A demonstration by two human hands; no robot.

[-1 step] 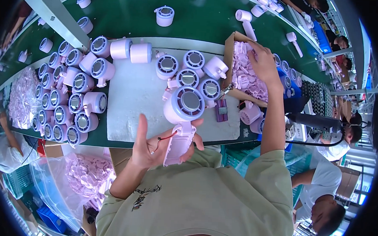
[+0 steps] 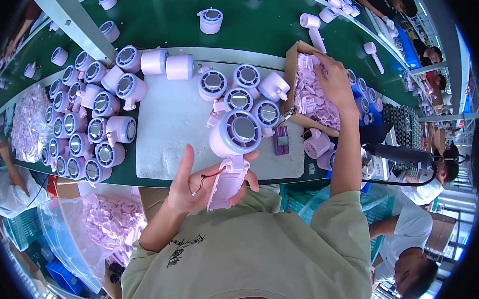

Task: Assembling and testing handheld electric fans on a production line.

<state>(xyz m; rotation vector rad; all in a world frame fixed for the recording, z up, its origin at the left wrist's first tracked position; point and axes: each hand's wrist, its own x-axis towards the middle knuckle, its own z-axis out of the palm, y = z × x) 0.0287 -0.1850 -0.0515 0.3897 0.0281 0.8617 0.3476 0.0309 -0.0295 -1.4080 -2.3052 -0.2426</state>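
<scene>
My left hand (image 2: 192, 187) is closed round the handle of a pink handheld fan (image 2: 235, 133), thumb sticking out to the side. The fan's round head, with a dark disc in its ringed grille, points away from me; its handle is a hollow half shell. Thin red and black wires hang from the handle over my palm. My right hand (image 2: 336, 81) reaches over a cardboard box (image 2: 289, 79) of small pink plastic pieces (image 2: 311, 96), thumb and fingers apart, nothing visible in them. Several more fan heads (image 2: 238, 98) stand on the white mat (image 2: 163, 119) beyond the held fan.
A large cluster of fan heads (image 2: 80, 124) stands at left beside a clear bag of pink parts (image 2: 32, 124). A purple block (image 2: 281, 140) lies on the mat. An electric screwdriver (image 2: 399, 154) hangs at right. Fan heads sit on the green belt (image 2: 165, 18); other people work nearby.
</scene>
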